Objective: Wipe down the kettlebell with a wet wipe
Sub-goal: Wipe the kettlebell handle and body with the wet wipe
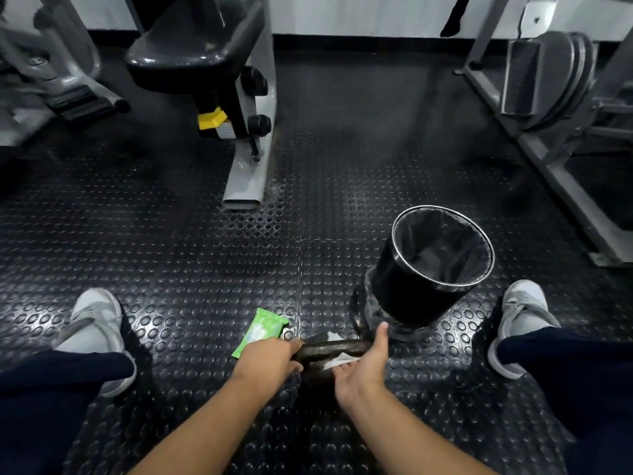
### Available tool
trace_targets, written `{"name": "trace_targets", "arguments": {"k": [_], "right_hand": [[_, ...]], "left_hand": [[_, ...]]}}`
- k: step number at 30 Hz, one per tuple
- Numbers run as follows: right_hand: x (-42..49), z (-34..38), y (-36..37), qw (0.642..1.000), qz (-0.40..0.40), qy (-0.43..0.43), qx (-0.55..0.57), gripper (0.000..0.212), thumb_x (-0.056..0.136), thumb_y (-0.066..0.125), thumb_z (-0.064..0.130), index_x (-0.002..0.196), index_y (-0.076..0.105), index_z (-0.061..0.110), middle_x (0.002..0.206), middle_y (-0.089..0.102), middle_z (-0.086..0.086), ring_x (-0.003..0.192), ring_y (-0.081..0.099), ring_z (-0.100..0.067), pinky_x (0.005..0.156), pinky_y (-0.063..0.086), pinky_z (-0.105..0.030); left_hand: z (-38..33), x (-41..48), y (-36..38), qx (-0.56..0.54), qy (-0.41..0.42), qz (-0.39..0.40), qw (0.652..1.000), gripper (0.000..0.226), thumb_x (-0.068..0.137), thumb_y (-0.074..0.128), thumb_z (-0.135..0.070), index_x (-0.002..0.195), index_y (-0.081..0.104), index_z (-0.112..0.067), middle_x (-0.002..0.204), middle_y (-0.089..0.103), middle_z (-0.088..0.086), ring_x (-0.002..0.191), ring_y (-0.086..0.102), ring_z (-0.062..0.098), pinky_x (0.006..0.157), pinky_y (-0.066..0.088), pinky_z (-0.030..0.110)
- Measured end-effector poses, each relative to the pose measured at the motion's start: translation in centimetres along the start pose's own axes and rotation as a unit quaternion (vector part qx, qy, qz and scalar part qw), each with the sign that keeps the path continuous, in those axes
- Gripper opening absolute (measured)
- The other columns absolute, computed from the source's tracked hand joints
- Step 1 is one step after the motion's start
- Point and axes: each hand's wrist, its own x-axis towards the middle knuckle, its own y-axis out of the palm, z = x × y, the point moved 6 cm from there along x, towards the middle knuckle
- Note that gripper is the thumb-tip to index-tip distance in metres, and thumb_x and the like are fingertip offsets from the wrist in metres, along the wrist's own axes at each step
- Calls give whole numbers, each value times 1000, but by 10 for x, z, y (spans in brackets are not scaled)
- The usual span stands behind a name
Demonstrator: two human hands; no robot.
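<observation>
Kettlebell (pixel 330 348) sits on the studded floor mat (pixel 191 269), near centre between the person's feet. Left hand (pixel 270 362) grips the handle's left end, fingers curled round it; right hand (pixel 363 366) holds the wet wipe (pixel 337 360) against the handle's right part, thumb up. Green wipes pack (pixel 262 329) lies just beyond the left hand, black bin (pixel 411 293) far right.
</observation>
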Motion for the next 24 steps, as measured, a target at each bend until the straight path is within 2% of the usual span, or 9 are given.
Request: {"name": "trace_targets", "arguments": {"k": [2,3,5,7,11,15,17,21,24], "right_hand": [[-1,-6,2,1000,3,10,-21,92,82,59,81,146,53,15,140,62,-18,123,62,-35,108,47,-47],[-2,-14,4,999,21,21,-33,91,81,60,80,144,56,13,137,65,-19,124,63,-36,109,47,-48],[-4,-30,6,995,63,47,-59,88,81,62,75,135,62,6,122,73,-20,117,69,-37,111,47,-51],[-8,-34,9,990,99,60,-78,88,81,62,74,131,64,2,118,74,-21,115,70,-37,111,47,-52],[-6,-12,1,994,57,30,-87,81,88,55,76,121,69,3,111,76,-21,108,72,-38,95,55,-50],[1,-2,-4,998,25,1,-60,91,77,64,82,135,62,11,118,75,-16,111,71,-33,105,52,-50],[-7,-11,2,995,40,16,-91,84,83,60,79,127,65,8,113,76,-19,107,73,-34,99,55,-49],[-21,-28,11,987,96,31,-122,80,90,56,72,128,65,2,114,76,-20,113,71,-36,110,48,-52],[-18,-14,4,995,59,3,-83,70,92,55,70,121,65,7,108,77,-17,106,72,-33,105,52,-49]], "left_hand": [[0,-1,-2,2,0,-1,1000,31,100,58,-46,127,57,-32,110,73,-2,102,70,24,79,51,32],[0,-2,-1,3,1,-2,1000,30,99,58,-46,126,57,-32,109,73,-1,102,70,25,79,52,33],[-1,-2,-3,10,1,-6,1000,30,99,58,-44,127,58,-32,110,73,0,102,69,25,79,52,33],[-2,-2,-5,12,-1,-7,1000,30,99,58,-43,127,58,-31,111,73,0,103,69,26,78,50,33],[-4,-4,-6,1,-11,9,1000,28,100,59,-43,122,61,-27,107,72,1,99,69,25,71,44,31],[-5,-6,-10,-5,-16,13,1000,26,101,58,-41,121,60,-25,105,71,2,98,69,26,71,43,29],[-6,-7,-11,2,-17,10,1000,25,102,59,-40,122,60,-24,105,72,2,98,69,26,71,42,29],[-8,-7,-12,17,-18,4,1000,24,102,58,-36,124,61,-25,107,72,3,100,69,27,72,44,31],[-7,-7,-11,1,-21,12,1000,21,101,60,-38,118,62,-26,93,68,-2,93,69,24,69,41,28]]}}
